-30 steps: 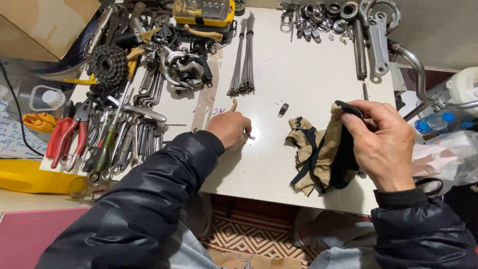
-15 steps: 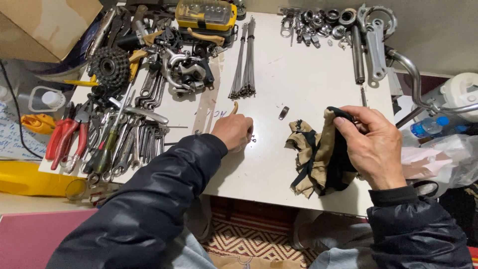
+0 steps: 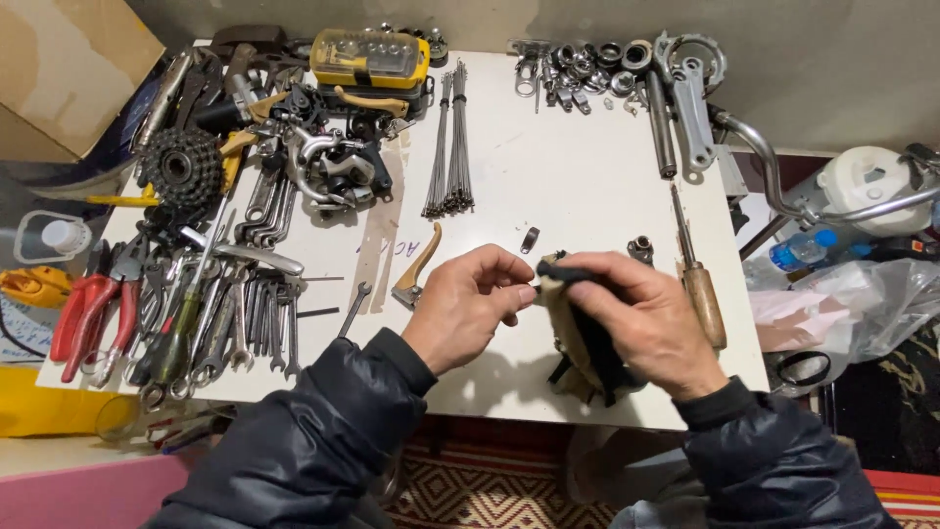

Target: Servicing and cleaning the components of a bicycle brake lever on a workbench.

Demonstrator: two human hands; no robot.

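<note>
Near the desk's [image 3: 587, 196] front edge, right hand [image 3: 646, 323] grips a rag [image 3: 578, 333]; left hand [image 3: 470, 304] pinches something small against it, seemingly wiping; next needs steady rubbing.

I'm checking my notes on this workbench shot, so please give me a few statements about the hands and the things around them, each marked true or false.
1. The right hand grips a dark and tan rag. True.
2. The left hand rests flat on the red-handled pliers. False: it is raised at the table's middle, fingertips meeting the rag; the pliers lie far to the left.
3. A wooden-handled tool lies just right of the right hand. True.
4. The bundle of thin metal spokes lies on the floor. False: it lies on the white table.
5. A toothed cog cluster sits at the table's left. True.
</note>
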